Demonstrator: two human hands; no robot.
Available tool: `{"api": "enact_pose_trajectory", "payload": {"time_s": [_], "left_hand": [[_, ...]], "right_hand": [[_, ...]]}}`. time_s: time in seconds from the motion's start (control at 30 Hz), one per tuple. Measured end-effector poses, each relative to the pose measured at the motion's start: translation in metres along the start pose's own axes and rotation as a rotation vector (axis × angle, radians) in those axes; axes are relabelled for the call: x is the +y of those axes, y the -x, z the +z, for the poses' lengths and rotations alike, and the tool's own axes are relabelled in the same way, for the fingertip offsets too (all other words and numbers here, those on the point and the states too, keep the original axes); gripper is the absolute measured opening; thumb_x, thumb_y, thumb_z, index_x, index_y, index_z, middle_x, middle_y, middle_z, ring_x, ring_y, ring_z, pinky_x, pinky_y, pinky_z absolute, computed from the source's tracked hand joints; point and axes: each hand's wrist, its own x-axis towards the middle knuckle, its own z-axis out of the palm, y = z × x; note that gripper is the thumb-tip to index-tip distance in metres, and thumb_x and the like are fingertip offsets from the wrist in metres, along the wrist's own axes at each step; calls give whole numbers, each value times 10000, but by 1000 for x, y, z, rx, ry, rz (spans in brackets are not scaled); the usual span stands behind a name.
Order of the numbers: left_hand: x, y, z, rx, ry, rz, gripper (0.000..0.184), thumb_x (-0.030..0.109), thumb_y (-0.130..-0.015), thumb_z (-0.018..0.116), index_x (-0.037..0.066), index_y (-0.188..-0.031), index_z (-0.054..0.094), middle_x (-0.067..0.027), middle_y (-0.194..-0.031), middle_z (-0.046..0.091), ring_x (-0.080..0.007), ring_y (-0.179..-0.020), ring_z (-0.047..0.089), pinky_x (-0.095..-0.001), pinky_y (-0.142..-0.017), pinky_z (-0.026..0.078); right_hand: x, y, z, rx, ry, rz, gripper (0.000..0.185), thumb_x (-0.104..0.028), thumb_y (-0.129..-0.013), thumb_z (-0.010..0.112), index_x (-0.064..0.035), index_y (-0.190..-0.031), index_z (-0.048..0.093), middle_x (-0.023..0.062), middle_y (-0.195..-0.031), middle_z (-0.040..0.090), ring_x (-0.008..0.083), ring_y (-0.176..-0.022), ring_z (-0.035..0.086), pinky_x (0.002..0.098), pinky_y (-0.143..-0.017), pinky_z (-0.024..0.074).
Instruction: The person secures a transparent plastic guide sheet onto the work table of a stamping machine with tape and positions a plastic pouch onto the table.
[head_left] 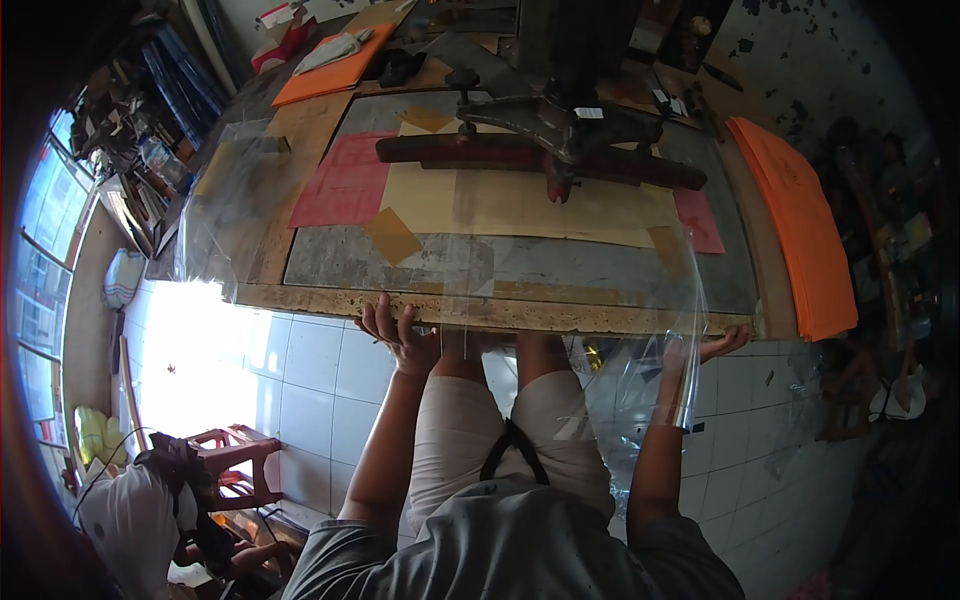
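My left hand [402, 338] is at the worn wooden front edge [560, 315] of the work table, fingers apart and slightly curled up against it. Farther right, my right hand [718, 346] lies along the same edge with its fingers stretched out, its wrist partly behind clear plastic. A clear plastic sheet [215, 235] spreads over the table and hangs past the front edge by my right forearm. Beneath it a yellow sheet [560, 212] with pink sheets [345, 180] at its ends lies on a grey board [375, 255]. A dark metal press bar [620, 165] stands above.
Folded orange sheets [795, 235] lie at the table's right side. Another orange sheet [335, 65] with a grey cloth [333, 52] is back left. On the tiled floor to the left stands a reddish stool [245, 465], with another person [140, 525] near it.
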Motion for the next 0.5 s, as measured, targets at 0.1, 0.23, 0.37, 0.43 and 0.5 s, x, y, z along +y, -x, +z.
{"api": "enact_pose_trajectory", "payload": {"time_s": [0.1,0.23,0.37,0.43,0.5], "left_hand": [[1,-1,0,2,-2,-2,584,551,-972,536,202,-1419,394,-202,-1521,353,-455,-1463,223,-665,-1177,96],[0,0,1,10,-5,6,582,550,-974,533,199,-1417,395,-203,-1520,356,-450,-1467,221,-663,-1178,95],[1,0,1,10,-7,-1,577,546,-973,535,196,-1411,399,-203,-1521,357,-450,-1473,211,-663,-1180,90],[1,0,0,6,-1,-1,576,547,-972,537,195,-1408,401,-203,-1520,358,-449,-1476,206,-661,-1181,88],[0,0,0,3,2,-1,578,548,-969,541,194,-1405,404,-203,-1520,359,-448,-1477,204,-660,-1181,86]], "right_hand": [[1,0,2,20,-26,-4,910,-471,-828,783,-3,-1430,287,278,-1513,305,519,-1466,234,691,-1167,274],[3,2,4,18,-46,13,934,-467,-815,797,-11,-1440,274,274,-1521,294,514,-1472,226,687,-1176,261],[5,4,5,11,-88,37,957,-465,-800,813,-41,-1456,260,263,-1540,267,502,-1488,196,683,-1189,245],[7,6,7,12,-99,42,961,-468,-798,816,-56,-1462,256,257,-1551,250,495,-1498,173,684,-1194,235],[7,6,6,3,-101,43,963,-469,-799,815,-66,-1467,251,252,-1560,235,493,-1505,153,685,-1198,227]]}}
